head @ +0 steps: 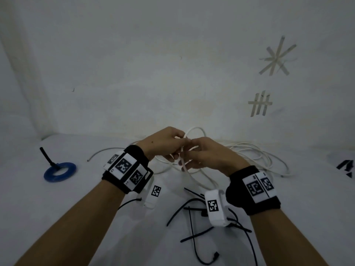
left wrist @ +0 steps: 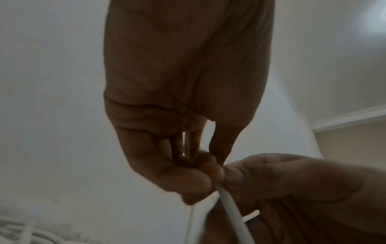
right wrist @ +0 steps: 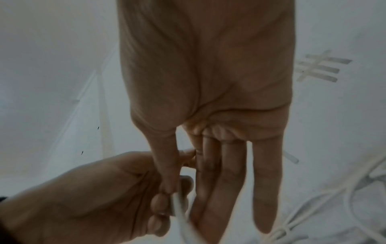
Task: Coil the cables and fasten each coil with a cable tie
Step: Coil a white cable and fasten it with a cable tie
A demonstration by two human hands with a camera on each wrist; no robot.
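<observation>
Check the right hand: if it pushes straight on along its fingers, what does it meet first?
Most likely the left hand: the right hand points left and slightly away, fingertips already meeting it over the thin white cable both pinch. Beyond looks like the white wall; depth is unclear.

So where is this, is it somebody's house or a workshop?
Hard to say; probably a plain room set up for recording. A white cloth covers the surface, tape marks stick on the bare wall, and both hands work a white cable.
</observation>
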